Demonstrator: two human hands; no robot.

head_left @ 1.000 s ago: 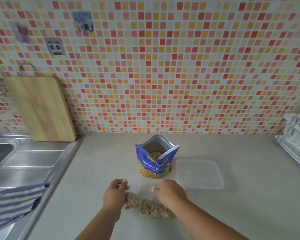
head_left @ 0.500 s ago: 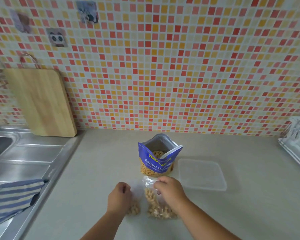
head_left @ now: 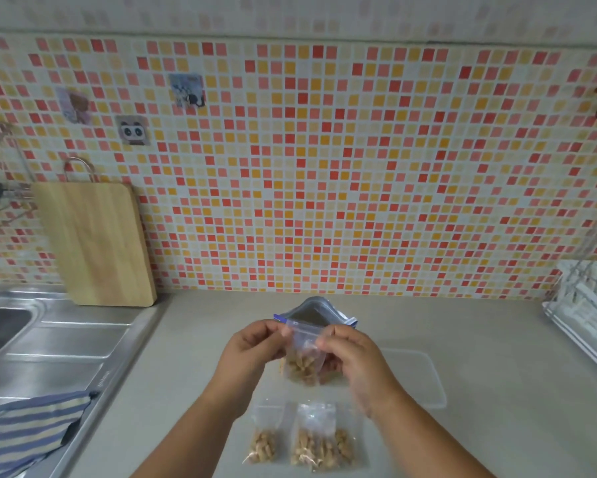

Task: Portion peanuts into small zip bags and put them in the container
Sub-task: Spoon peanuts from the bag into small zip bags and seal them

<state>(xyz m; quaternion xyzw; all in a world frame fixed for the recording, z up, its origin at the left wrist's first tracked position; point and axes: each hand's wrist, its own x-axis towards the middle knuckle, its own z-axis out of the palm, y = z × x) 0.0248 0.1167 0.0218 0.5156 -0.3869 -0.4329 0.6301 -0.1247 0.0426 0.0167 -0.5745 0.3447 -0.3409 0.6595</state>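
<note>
While both hands hold the small zip bag above the desk, just in front of the open blue pouch, the left hand and the right hand each pinch its top strip, so each grip is narrow on the bag. I cannot tell if the strip is sealed; if not, a tilt may spill the peanuts. The clear container lies at the right, and two filled bags lie nearer.

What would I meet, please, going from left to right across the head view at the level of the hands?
Steel sink drainboard → left hand → zip bag of peanuts, pinched by both hands → right hand → clear container → white dish rack.
</note>
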